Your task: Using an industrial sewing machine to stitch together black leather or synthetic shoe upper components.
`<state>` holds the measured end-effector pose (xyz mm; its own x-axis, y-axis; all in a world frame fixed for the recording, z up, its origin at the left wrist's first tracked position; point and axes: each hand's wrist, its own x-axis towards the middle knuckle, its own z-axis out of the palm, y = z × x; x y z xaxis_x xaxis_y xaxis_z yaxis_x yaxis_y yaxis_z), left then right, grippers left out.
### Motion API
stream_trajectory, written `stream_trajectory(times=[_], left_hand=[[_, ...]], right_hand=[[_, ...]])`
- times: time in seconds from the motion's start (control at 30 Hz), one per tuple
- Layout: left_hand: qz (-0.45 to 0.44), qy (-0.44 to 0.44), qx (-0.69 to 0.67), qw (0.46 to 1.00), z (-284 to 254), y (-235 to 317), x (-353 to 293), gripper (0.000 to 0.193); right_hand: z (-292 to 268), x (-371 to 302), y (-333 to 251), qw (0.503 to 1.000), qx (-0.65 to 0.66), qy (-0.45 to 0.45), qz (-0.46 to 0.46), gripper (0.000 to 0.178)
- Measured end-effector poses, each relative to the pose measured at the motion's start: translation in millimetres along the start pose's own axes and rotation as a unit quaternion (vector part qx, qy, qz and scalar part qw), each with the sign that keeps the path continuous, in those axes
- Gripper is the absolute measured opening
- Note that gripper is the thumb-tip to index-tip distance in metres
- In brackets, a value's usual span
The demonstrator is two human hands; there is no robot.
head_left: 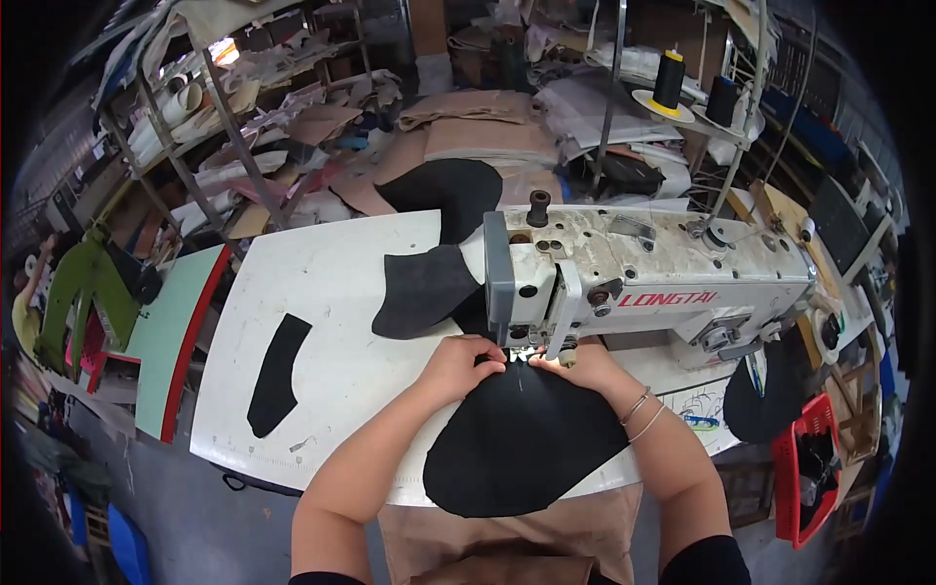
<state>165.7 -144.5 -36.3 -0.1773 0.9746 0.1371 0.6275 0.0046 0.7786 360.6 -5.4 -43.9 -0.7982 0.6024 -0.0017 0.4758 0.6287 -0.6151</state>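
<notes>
A large rounded black fabric piece lies under the presser foot of a white sewing machine, its lower part spreading to the table's front edge. My left hand is closed, thumb and fingers pinching the fabric just left of the needle. On the right of the needle, my right hand presses the same fabric with its fingers together; the machine head partly hides it. Behind my left hand, a dark fabric piece reaches toward the machine. A small curved black piece lies apart on the white table.
More black fabric hangs over the table's far edge, before stacked brown material. Thread cones stand on a rack at back right. A red basket stands right; a green machine is far left.
</notes>
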Motion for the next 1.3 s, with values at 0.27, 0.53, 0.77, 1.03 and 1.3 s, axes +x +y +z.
stream_trajectory(times=[0.27,0.53,0.77,1.03,1.3], left_hand=[[0.000,-0.010,-0.003,1.000,0.5,-6.3,2.6,0.016],[0.095,0.003,0.056,0.994,3.1,-10.2,7.5,0.018],[0.118,0.022,0.060,0.991,-1.2,-16.9,2.2,0.017],[0.090,0.015,0.070,0.993,0.5,-14.7,6.8,0.017],[0.111,0.009,0.052,0.992,0.6,-14.3,6.4,0.017]], right_hand=[[0.9,1.3,-1.8,1.000,0.007,-0.005,0.011,0.072],[-9.0,-3.4,-12.3,1.000,0.004,0.014,0.009,0.069],[-65.9,-117.8,7.3,0.927,-0.159,0.309,-0.139,0.018],[-82.0,-173.3,105.9,0.863,-0.306,0.393,0.089,0.034],[-79.6,-170.3,103.0,0.899,-0.263,0.315,0.155,0.038]])
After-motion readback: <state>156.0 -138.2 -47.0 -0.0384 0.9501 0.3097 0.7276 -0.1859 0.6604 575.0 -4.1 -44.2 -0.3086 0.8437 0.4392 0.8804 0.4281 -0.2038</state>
